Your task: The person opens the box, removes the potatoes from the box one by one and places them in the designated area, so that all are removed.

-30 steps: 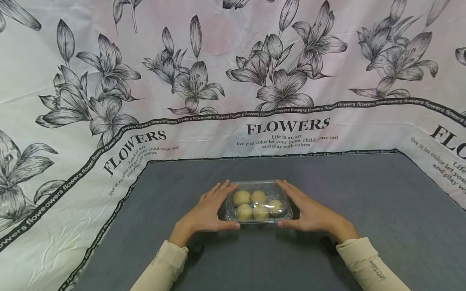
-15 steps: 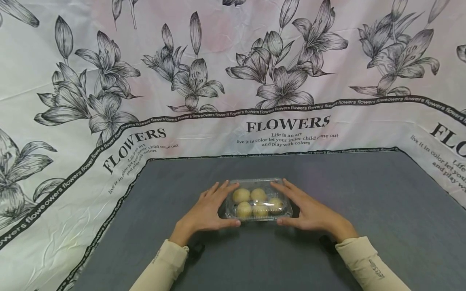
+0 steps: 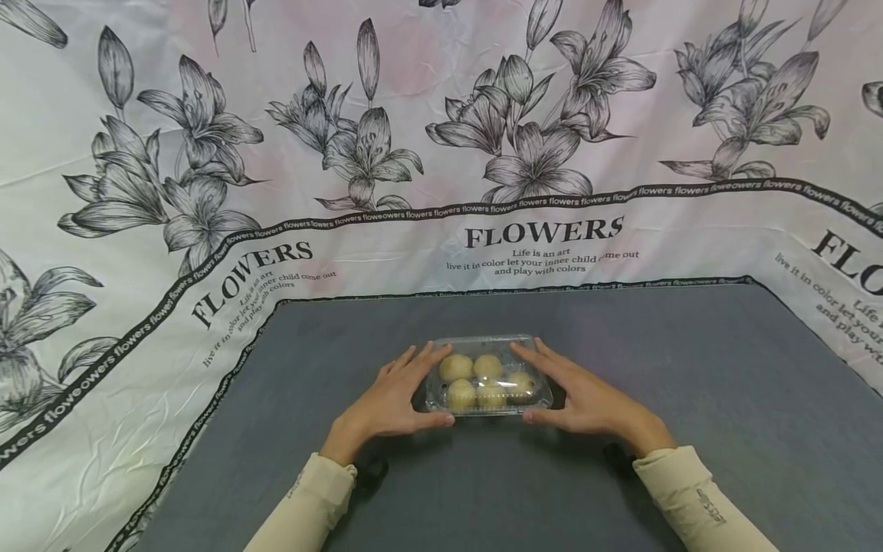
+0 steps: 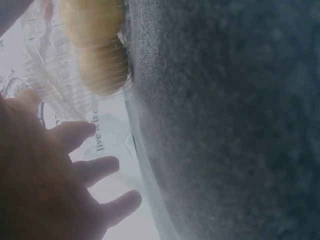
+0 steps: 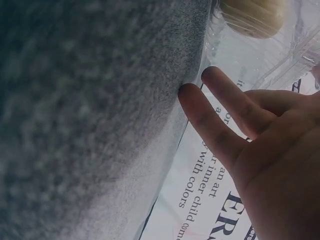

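Note:
A clear plastic clamshell container (image 3: pixel 513 354) rests on the grey table, its lid down over several round, pale-yellow balls (image 3: pixel 461 395) of a kind the frames do not settle. My left hand (image 3: pixel 395 397) holds its left end, thumb at the near edge and index fingertip over the lid's top. Opposite it, my right hand (image 3: pixel 586 397) holds the right end the same way. In the left wrist view the other fingers (image 4: pixel 100 169) spread out beside the ribbed wall. Two fingers (image 5: pixel 210 122) extend past the container in the right wrist view, where one ball (image 5: pixel 257 16) shows through the plastic.
The grey tabletop (image 3: pixel 331 337) stretches around the container. Behind and left of it hangs a white cloth (image 3: pixel 386 261) printed with lilies and the word FLOWERS. Cream sleeves (image 3: pixel 679 479) cover both forearms.
The right index finger has shifted inward over the lid. The whole head view has drifted slightly upward in frame, while the container and left hand keep their places on the table.

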`<action>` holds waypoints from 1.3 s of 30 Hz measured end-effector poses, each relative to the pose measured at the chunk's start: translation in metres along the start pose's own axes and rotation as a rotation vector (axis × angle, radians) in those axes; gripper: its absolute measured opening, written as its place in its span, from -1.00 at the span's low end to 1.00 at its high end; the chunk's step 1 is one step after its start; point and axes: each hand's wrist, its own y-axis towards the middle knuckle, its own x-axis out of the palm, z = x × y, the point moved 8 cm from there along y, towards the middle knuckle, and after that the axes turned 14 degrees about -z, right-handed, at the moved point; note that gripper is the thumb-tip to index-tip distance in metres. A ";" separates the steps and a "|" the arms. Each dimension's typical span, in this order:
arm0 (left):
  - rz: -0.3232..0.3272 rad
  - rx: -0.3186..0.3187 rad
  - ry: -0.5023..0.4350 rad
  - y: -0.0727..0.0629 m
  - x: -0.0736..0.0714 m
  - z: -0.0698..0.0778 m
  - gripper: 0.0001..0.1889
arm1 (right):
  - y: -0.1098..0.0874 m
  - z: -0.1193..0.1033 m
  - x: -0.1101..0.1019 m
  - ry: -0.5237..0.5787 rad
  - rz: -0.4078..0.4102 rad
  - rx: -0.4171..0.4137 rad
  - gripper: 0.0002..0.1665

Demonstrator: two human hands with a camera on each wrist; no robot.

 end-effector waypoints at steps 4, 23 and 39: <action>-0.005 0.000 -0.010 -0.001 0.001 0.001 0.06 | 0.001 0.000 0.000 0.012 -0.006 -0.013 0.12; 0.012 -0.030 0.007 0.004 0.004 -0.002 0.03 | 0.004 0.003 0.005 0.019 -0.006 0.008 0.08; -0.020 0.023 -0.018 0.002 0.000 -0.001 -0.02 | 0.002 0.003 0.003 0.067 -0.056 -0.014 -0.03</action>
